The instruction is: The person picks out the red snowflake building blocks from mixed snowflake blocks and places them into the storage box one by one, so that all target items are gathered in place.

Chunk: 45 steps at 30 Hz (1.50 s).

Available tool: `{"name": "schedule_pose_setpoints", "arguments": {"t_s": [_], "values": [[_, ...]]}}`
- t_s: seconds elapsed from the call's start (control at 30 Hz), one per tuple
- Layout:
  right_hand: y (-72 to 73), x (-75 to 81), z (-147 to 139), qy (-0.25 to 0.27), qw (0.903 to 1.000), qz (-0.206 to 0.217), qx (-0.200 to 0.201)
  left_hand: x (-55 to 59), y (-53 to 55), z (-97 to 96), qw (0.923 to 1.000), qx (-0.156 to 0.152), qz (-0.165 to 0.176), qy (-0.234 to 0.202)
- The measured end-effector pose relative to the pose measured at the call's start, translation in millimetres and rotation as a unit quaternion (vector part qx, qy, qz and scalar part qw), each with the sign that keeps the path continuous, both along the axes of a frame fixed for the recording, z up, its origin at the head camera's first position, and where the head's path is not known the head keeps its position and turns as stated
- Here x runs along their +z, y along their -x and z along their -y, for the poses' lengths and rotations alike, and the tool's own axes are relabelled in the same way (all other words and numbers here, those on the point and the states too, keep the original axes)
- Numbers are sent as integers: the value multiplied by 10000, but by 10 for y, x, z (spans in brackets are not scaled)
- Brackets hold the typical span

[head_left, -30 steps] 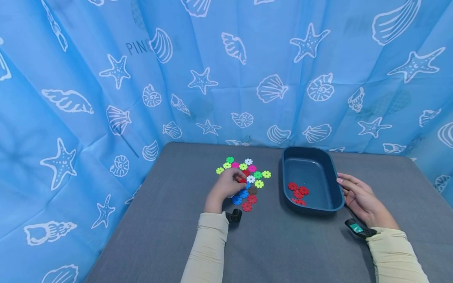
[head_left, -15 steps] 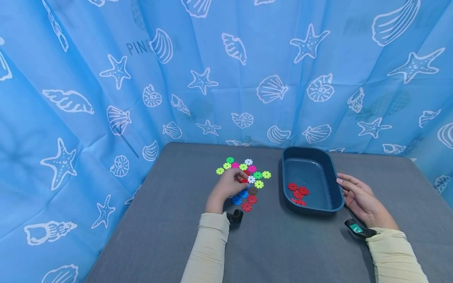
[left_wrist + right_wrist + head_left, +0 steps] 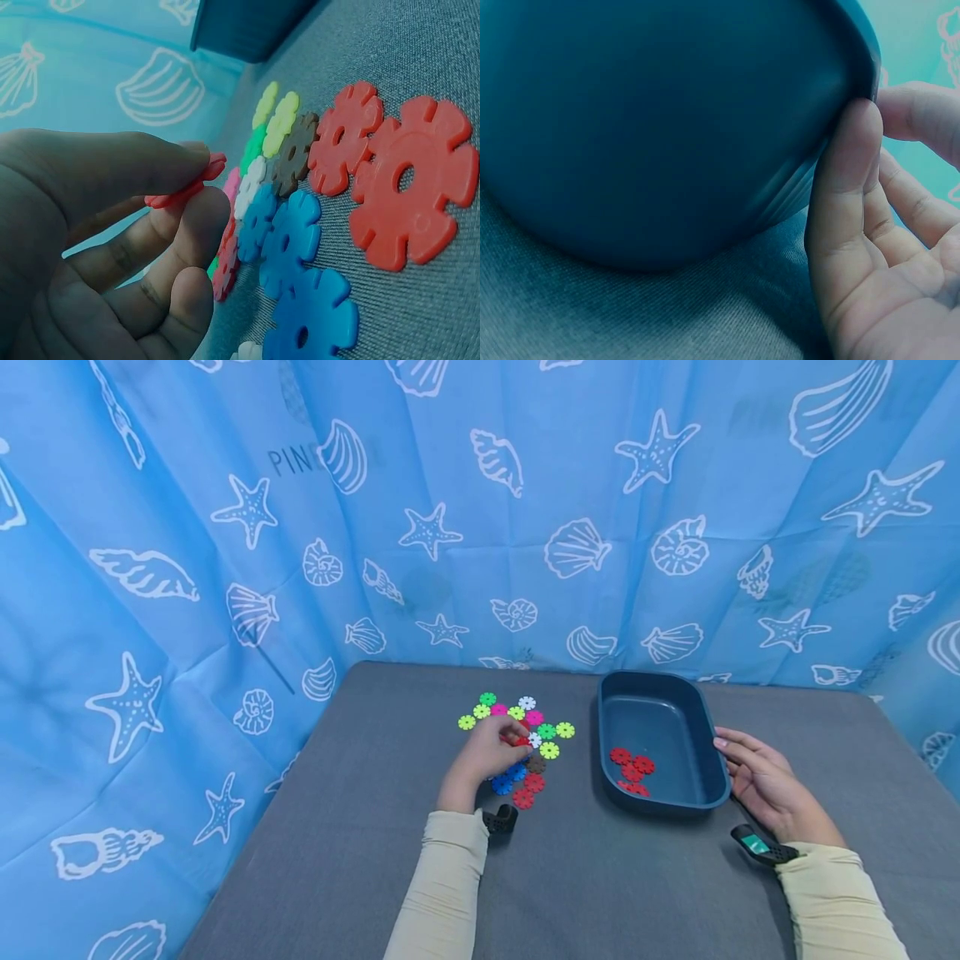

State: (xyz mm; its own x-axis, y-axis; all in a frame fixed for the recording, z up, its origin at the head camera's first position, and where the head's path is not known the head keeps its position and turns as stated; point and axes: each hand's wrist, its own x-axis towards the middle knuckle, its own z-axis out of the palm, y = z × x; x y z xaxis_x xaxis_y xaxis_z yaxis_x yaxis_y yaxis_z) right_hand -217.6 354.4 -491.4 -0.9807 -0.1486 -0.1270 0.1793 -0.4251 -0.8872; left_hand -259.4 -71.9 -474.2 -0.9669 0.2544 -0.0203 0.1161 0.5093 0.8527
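Observation:
My left hand pinches a red notched disc, flower-shaped, between thumb and forefinger. It is held just above a cluster of similar plastic discs, some hidden beneath the hand. Nearest to it lie blue discs, a brown disc, a white disc and two red discs. On the right, my right hand touches the outer wall of a dark blue bin with fingers mostly straight, its thumb against the side. Several red discs lie inside the bin, towards its near left corner.
Yellow-green discs, green discs and pink discs spread over the far part of the cluster. Grey cloth covers the table. Behind its far edge hangs a blue curtain with shell prints.
My left hand, with the red disc pinched in it, has shifted slightly to the right over the cluster. The right hand and the bin have stayed put.

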Motion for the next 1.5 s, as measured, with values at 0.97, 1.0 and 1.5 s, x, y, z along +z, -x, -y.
{"name": "schedule_pose_setpoints", "arguments": {"t_s": [0.97, 1.0, 1.5], "values": [[-6, 10, 1, -16, 10000, 6, -20, 75, -26, -77, 9999, -7, 8, -137], [-5, 8, 0, -15, 10000, 7, -21, 80, -29, -78, 9999, -5, 19, -165], [-1, 0, 3, 10, 10000, -8, -15, 86, -20, -67, 9975, -171, -1, -682]]}}
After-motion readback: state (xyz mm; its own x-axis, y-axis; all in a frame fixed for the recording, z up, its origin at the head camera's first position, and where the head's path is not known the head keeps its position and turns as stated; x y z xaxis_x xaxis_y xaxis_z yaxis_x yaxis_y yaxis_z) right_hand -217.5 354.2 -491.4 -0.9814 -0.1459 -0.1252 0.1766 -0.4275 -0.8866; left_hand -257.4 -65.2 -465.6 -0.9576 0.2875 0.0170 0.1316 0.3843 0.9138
